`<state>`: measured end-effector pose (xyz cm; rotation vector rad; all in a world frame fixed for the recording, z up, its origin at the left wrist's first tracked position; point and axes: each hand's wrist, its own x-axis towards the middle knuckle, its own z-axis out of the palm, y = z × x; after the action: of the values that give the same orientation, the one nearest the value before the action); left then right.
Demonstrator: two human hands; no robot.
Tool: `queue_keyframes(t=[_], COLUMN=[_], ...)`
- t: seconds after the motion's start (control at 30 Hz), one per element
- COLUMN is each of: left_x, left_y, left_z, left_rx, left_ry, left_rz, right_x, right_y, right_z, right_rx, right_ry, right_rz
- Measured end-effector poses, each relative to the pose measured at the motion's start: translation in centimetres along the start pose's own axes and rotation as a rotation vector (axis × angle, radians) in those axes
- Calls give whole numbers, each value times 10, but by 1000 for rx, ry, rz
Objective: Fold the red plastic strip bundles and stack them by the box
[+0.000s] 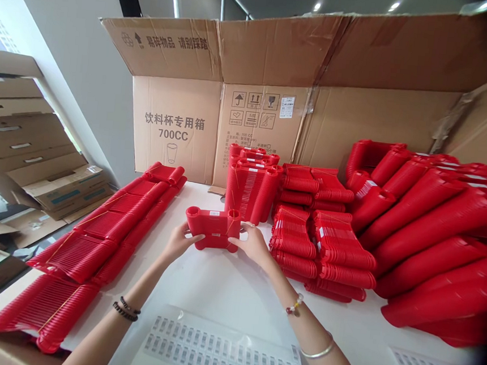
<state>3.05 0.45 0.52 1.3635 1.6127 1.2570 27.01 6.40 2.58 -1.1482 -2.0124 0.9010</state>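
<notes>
The left hand (180, 240) and right hand (253, 242) pinch the red piece (214, 223) by both ends, over the worktop (204, 284) between the red row (115, 208) at left and red stacks (343, 236) at right; it looks light, stiff, perhaps slippery, its rounded ends likely the surest hold.

Left hand (182, 241) and right hand (255, 243) are bare; forearms (104, 338) uncovered as far as visible. Left one wears two near-black bracelets (124, 312), small beads, side by side. Right one has a bead bracelet (294, 306), pale beads plus yellow and dark red; farther up, a slim silver-coloured bangle (317, 355). Finer bead detail too small.
</notes>
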Motion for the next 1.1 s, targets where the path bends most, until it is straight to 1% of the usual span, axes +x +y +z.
queue_keyframes(t=[0.1, 0.17, 0.27, 0.33, 0.4, 0.47, 0.53, 0.67, 0.77, 0.87, 1.0, 1.1], left_x=[-2, -4, -10, -16, -22, -28, -33, -40, -46, -51, -57, -59], left_y=[6, 18, 47, 70, 93, 113, 130, 155, 165, 168, 166, 165], left_z=[-5, -10, -20, -24, -24, -21, -17, -14, -16, -18, -19, -19], left_rx=[11, 15, -55, -172, -326, -486, -586, -645, -652, -646, -654, -685], left_ry=[26, 39, 53, 65, 84, 60, 69, 139, 146, 144, 135, 90], left_rz=[14, 34, 120, 200, 264, 285, 287, 307, 326, 299, 184, 84], right_x=[-1, -3, -8, -13, -20, -26, -30, -33, -34, -37, -41, -44], right_y=[-7, -14, -32, -50, -71, -90, -105, -122, -129, -131, -125, -121], right_z=[-3, -6, -16, -25, -36, -47, -58, -76, -84, -87, -88, -91], right_rx=[-6, 18, 125, 193, 238, 277, 324, 431, 458, 447, 423, 375], right_ry=[11, 32, 67, 101, 148, 187, 200, 173, 171, 167, 173, 188], right_rz=[-8, -19, -82, -141, -190, -228, -251, -251, -261, -299, -361, -419])
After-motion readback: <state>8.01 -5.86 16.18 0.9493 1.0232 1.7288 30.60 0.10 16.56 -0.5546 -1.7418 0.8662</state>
